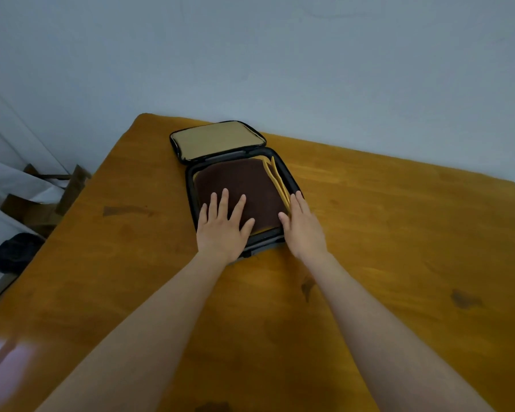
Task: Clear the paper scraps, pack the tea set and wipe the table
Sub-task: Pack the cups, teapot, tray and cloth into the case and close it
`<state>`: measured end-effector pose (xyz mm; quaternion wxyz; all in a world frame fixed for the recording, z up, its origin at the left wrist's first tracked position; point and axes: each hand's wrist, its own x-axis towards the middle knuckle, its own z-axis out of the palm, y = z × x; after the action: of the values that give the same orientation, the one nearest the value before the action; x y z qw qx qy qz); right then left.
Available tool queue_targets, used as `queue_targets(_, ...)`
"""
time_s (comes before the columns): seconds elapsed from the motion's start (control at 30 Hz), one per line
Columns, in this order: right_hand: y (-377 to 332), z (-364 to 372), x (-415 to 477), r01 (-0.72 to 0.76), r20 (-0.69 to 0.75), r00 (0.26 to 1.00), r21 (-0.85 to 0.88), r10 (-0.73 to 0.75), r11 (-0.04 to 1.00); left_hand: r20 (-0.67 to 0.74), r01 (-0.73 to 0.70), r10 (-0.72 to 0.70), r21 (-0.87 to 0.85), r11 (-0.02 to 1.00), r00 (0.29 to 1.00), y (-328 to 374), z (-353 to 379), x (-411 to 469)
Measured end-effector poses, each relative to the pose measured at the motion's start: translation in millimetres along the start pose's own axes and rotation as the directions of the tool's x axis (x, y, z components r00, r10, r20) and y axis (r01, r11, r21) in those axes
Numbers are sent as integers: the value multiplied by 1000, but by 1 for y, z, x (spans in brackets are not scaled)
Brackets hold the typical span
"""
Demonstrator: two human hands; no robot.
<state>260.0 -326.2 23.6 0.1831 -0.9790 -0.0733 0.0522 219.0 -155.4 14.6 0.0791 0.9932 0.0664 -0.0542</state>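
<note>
Black zip-around square case [292,181] open at frame centre on orange-brown wooden table [399,233], tan-lined lid [216,140] flipped back. Left hand [222,226] flat, fingers spread, on dark brown cloth [244,179] inside. Right hand [302,226] flat, unclenched, on case's right edge beside yellow dividers [277,179].

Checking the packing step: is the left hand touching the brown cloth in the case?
Touching. The head view shows the left hand lying flat, fingers spread, on the brown cloth inside the open case.
</note>
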Motion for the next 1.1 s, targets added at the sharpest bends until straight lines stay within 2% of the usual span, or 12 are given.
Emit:
queue_targets(0.13,0,-7,-7,-4,-68,998,73,9,997,-122,-12,14,10,1000,992,1,4,-3)
queue_targets(0.23,7,-14,-20,35,-107,994,35,-32,999,-167,-22,26,22,1000,986,1,6,-5)
queue_targets(0.37,18,-23,-41,41,-20,999,14,-41,999,-180,-36,32,-21,999,983,-1,4,-6)
queue_targets(0.5,31,-39,-58,46,6,999,12,-46,999,-213,-75,56,-80,994,975,1,-3,-18)
queue_targets(0.73,42,-59,-77,110,28,993,12,-111,994,-181,-187,155,-177,966,971,22,-22,-57)
queue_targets(0.83,37,-61,-81,158,39,987,0,-158,987,-184,-158,126,-168,973,975,24,-26,-62)
queue_targets(1.1,8,-52,-69,227,73,972,-18,-225,974,-70,-32,15,-239,970,997,-9,-30,-35)
